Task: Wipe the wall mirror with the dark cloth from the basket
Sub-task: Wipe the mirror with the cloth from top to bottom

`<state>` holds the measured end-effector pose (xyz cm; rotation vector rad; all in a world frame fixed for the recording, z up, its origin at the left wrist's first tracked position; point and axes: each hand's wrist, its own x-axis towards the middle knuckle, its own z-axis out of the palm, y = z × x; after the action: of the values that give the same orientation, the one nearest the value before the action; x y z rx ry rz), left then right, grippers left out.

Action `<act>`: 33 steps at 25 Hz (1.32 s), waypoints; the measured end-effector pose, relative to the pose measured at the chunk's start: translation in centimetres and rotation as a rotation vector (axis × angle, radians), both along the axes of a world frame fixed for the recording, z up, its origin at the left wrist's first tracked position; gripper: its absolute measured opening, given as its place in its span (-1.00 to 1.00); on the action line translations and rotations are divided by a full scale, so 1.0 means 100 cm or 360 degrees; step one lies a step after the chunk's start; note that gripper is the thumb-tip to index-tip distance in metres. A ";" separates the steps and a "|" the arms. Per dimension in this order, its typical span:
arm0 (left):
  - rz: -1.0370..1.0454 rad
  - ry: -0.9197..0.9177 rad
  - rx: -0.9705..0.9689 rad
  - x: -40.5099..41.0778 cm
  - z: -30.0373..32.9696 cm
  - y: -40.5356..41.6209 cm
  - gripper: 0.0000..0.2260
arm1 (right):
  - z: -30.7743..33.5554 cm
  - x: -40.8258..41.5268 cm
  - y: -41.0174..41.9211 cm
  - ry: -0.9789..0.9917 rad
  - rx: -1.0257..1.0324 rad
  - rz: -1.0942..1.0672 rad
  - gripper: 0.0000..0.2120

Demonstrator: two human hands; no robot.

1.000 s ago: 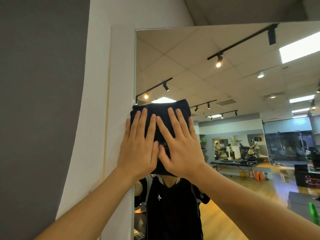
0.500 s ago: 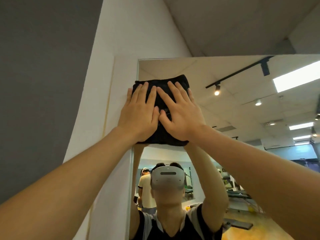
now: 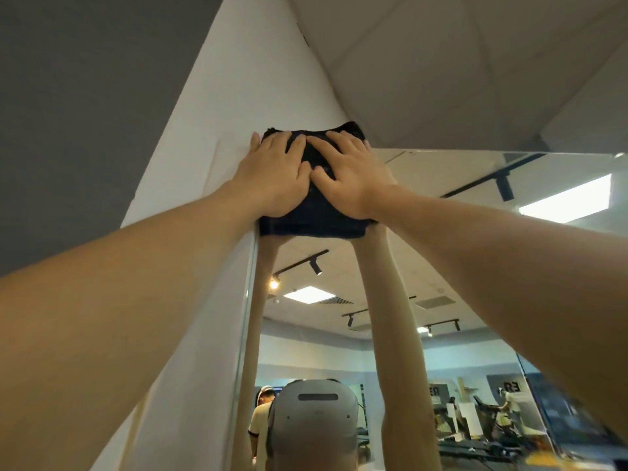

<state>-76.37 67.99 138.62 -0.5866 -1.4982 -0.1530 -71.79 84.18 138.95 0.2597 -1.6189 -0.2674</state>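
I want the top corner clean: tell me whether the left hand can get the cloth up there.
Probably yes: the left hand already presses the dark cloth flat at the mirror's top left corner, nothing blocking it.

Dark cloth (image 3: 314,212) at the mirror's top corner

Folded flat, it lay against the wall mirror (image 3: 441,266), overlapping its upper left edge.

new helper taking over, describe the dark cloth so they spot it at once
Find the wall mirror and follow its left edge up to the top corner. There the dark cloth lies flat under the left hand and the right hand. It is the only black patch among pale surfaces.
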 end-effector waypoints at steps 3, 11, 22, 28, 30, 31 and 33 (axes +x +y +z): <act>0.0035 0.0015 0.0024 0.000 0.009 0.004 -0.52 | 0.008 0.001 0.002 0.0028 0.0034 0.0012 -0.31; 0.0231 0.0035 0.0064 0.006 0.012 0.016 -0.53 | 0.012 0.004 0.013 0.0014 0.0025 0.0020 -0.47; 0.0168 0.0014 0.0082 0.024 0.008 0.071 -0.53 | 0.006 0.025 0.062 -0.0033 -0.0009 0.0035 -0.42; 0.0092 0.0036 0.0097 0.047 0.008 0.151 -0.53 | 0.002 0.052 0.139 0.0012 -0.0008 0.0037 -0.48; 0.0090 0.0039 0.0101 0.055 0.010 0.179 -0.54 | 0.001 0.060 0.167 0.0019 0.0012 0.0045 -0.48; 0.0091 0.0040 0.0103 0.059 0.011 0.194 -0.54 | 0.001 0.065 0.183 0.0017 0.0008 0.0054 -0.48; 0.0084 0.0030 0.0106 0.068 0.011 0.224 -0.55 | 0.001 0.075 0.214 0.0017 -0.0018 0.0080 -0.50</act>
<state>-69.60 90.43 139.74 -0.4934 -1.4830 -0.1552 -64.33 105.61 139.05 0.2894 -1.6007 -0.2209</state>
